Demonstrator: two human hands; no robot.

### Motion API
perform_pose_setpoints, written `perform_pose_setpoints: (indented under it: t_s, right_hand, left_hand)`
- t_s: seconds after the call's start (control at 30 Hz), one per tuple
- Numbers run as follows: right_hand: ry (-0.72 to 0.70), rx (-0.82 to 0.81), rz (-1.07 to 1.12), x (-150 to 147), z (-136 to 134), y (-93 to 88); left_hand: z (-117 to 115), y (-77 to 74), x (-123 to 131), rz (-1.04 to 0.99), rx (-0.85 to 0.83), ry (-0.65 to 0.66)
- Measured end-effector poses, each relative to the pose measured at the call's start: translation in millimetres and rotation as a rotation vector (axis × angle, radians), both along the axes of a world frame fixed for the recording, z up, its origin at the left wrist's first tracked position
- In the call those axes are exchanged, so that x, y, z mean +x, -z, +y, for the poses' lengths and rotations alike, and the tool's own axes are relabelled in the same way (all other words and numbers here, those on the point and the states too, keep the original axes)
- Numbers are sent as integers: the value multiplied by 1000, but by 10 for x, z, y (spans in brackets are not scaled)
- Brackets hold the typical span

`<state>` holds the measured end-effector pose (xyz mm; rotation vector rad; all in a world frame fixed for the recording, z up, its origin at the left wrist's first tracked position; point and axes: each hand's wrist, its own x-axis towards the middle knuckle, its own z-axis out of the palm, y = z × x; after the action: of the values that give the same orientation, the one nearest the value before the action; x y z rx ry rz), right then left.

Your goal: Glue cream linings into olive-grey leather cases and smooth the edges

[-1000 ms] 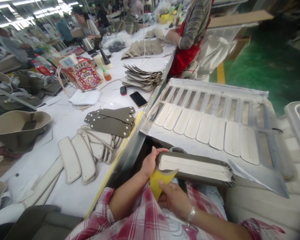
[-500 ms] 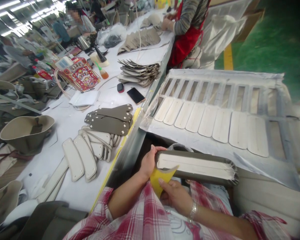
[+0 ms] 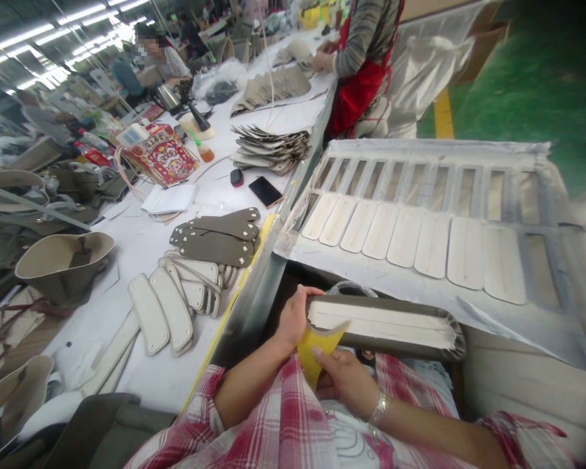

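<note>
My left hand [image 3: 292, 319] grips the left end of a long olive leather strip [image 3: 385, 324] with a cream inner face, held flat over my lap. My right hand [image 3: 344, 379] pinches a yellow scraper [image 3: 315, 348] whose tip rests against the strip's near edge by its left end. Both sleeves are red and white plaid.
A rack [image 3: 430, 238] of cream leather pieces lies just beyond the strip. On the white table [image 3: 141, 260] to the left lie stacks of cream [image 3: 168, 309] and olive pieces [image 3: 219, 238], a phone [image 3: 266, 191] and olive bags [image 3: 63, 260]. A person in a red apron [image 3: 366, 71] stands farther along.
The view has shifted slightly. My hands, the strip and the yellow scraper keep nearly the same pose.
</note>
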<state>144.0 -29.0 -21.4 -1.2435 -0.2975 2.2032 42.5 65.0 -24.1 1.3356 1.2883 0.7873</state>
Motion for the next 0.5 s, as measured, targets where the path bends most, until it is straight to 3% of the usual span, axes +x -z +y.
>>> perform_pose_setpoints:
  t_s: [0.33, 0.5]
  right_hand:
    - [40, 13, 12, 73, 2, -13]
    - [51, -32, -11, 138, 27, -53]
  left_hand:
    - [37, 10, 86, 271, 242, 104]
    - [46, -26, 190, 553, 371, 216]
